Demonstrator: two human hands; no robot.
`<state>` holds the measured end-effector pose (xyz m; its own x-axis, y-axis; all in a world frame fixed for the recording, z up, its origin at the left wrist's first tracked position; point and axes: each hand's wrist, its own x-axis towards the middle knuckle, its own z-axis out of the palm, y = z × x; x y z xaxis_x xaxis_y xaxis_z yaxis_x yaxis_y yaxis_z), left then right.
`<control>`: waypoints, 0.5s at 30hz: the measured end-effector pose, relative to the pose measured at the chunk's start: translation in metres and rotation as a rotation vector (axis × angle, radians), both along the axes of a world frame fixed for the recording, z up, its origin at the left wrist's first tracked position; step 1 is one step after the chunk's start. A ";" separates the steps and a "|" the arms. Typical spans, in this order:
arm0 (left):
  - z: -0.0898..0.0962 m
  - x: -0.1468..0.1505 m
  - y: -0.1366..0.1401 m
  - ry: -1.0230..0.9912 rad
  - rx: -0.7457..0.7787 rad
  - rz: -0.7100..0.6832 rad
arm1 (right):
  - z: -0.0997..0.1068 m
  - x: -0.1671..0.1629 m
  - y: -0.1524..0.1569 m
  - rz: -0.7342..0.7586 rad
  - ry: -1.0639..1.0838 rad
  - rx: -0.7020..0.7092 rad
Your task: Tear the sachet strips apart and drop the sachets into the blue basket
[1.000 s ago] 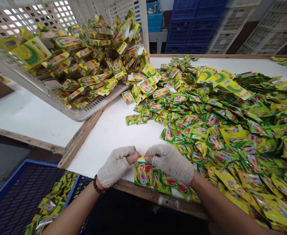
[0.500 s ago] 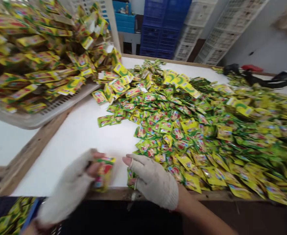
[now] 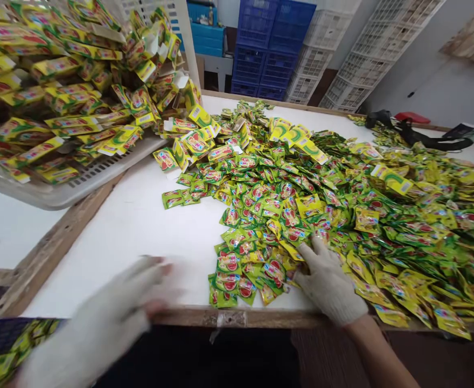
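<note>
My left hand point(image 3: 116, 310), in a white glove with bare fingertips, hovers over the bare left part of the white tabletop point(image 3: 148, 231). It is smeared by motion, but thumb and fingers look apart and no packet shows between them. My right hand point(image 3: 332, 283), gloved the same way, rests on the near side of a wide heap of small green-and-yellow sachets point(image 3: 285, 205) with red fruit pictures. Its fingers are spread and touch the sachets. Left of that hand, several sachets point(image 3: 229, 269) lie flat at the table's near edge.
A white plastic basket point(image 3: 71, 196) full of small yellow cartons point(image 3: 59, 97) stands at the back left. More cartons point(image 3: 196, 140) lie on the heap. A wooden rim point(image 3: 261, 317) edges the table. Below left is a crate of packets point(image 3: 22, 345). Blue crates point(image 3: 257, 48) are stacked behind.
My left hand has moved down and left, and the small carton-like pack it held is out of sight. My right hand has slid right across the sachets, uncovering those at the near edge.
</note>
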<state>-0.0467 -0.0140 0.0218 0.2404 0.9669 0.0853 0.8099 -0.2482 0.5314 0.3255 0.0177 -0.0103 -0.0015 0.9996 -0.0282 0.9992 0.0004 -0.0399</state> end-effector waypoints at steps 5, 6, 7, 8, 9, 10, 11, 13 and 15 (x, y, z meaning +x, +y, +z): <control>-0.026 0.088 0.044 0.230 -0.030 -0.319 | 0.005 -0.044 0.032 0.166 0.287 0.053; -0.029 0.094 0.054 0.270 -0.014 -0.304 | 0.008 -0.050 0.041 0.186 0.323 0.048; -0.031 0.096 0.063 0.299 -0.003 -0.286 | 0.012 -0.055 0.049 0.183 0.339 0.035; -0.031 0.093 0.071 0.307 0.001 -0.275 | 0.016 -0.059 0.058 0.157 0.335 0.020; -0.030 0.086 0.077 0.293 -0.001 -0.263 | 0.022 -0.063 0.066 0.124 0.310 0.014; -0.028 0.078 0.082 0.260 -0.003 -0.245 | 0.029 -0.066 0.074 0.092 0.262 0.027; -0.025 0.070 0.087 0.216 -0.002 -0.222 | 0.036 -0.068 0.082 0.073 0.197 0.065; -0.018 0.055 0.093 0.135 0.017 -0.134 | 0.051 -0.076 0.093 0.101 0.079 0.191; -0.011 0.047 0.100 0.124 0.051 -0.005 | 0.061 -0.088 0.100 0.180 0.036 0.251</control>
<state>0.0005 0.0862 0.0111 0.2569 0.9608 0.1039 0.8674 -0.2767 0.4136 0.2373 0.1181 0.0510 -0.1761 0.9588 0.2229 0.9801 0.1919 -0.0514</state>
